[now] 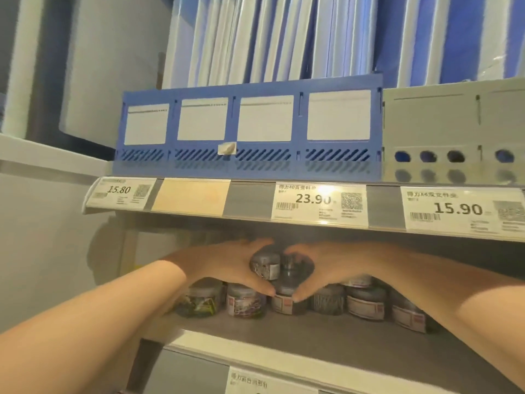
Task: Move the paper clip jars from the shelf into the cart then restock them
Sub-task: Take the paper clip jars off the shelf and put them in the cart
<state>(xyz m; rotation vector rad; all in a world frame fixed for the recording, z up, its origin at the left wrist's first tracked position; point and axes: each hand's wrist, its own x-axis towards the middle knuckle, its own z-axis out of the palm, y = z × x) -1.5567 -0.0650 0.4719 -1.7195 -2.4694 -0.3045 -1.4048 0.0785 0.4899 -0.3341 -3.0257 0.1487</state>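
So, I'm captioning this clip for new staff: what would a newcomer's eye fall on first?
The left hand and right hand cup two paper clip jars between them, centre frame, above the row of jars on the grey shelf. Overhead, a blue file box stands on the upper shelf, with white price tags along its edge.

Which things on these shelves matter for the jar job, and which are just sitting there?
Job: upper jars, gripped between left hand and right hand; row of jars beneath them; lower shelf.
Just there: blue file box; grey file box; folders; price tags.
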